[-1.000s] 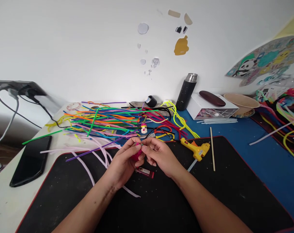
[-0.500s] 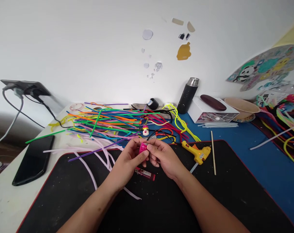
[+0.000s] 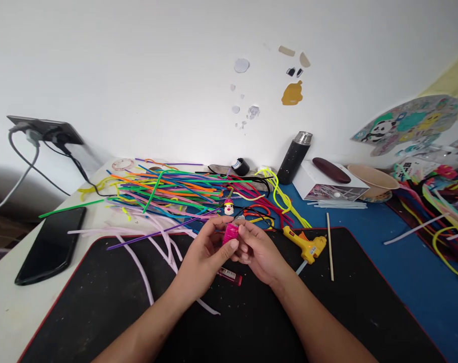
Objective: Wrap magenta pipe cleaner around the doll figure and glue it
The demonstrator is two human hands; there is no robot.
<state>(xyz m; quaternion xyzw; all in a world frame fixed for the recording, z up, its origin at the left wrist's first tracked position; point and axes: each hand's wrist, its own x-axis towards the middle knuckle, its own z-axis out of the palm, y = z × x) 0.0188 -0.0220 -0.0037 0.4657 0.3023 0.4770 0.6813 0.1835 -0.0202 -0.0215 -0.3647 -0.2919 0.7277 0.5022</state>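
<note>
Since the earlier frame, the pink piece (image 3: 232,232) has been shifted slightly to the right and turned, so that more of its front is exposed between the hands; the whole view has also been tilted a little.

Nearest, the black mat (image 3: 274,315) is spread over the counter (image 3: 387,249), with the red pack (image 3: 231,277) laid on it at 6 o'clock from the piece, partly covered by the left hand (image 3: 204,252).

Above the mat, the piece is gripped by both hands, neither being nearer. From the left grip it lies toward 2 o'clock, with the thumb pressed to its lower front and the fingers curled behind. By the right hand (image 3: 259,247) its upper right edge is pinched, the piece lying toward 10 o'clock from that grip. Its long axis, as far as it is shown, is run from about 7 to 1 o'clock; its lower end is hidden by the left thumb.

Farther out, the glue gun (image 3: 310,247) is laid toward 3 o'clock, the small figure (image 3: 229,205) is seen at 12 and the stem bundle (image 3: 168,189) at 10.
</note>
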